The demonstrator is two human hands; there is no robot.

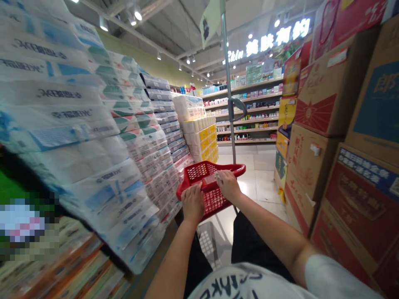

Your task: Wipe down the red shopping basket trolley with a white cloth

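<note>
Ahead of my body is a red plastic shopping cart with a perforated basket. My left hand is closed over the left part of its near rim, fingers curled down on top. Further right on the same rim, my right hand is also closed. Something small and whitish shows by the right fingertips, too small to make out. Between the hands, a pale label lies on the rim. The visible part of the basket's inside shows only its red perforated wall.
Tall stacks of wrapped tissue packs line the left side. Stacked cardboard cartons flank the right. A grey pole with a hook and flag rises beyond the cart. Pale tiled floor leads to stocked shelves.
</note>
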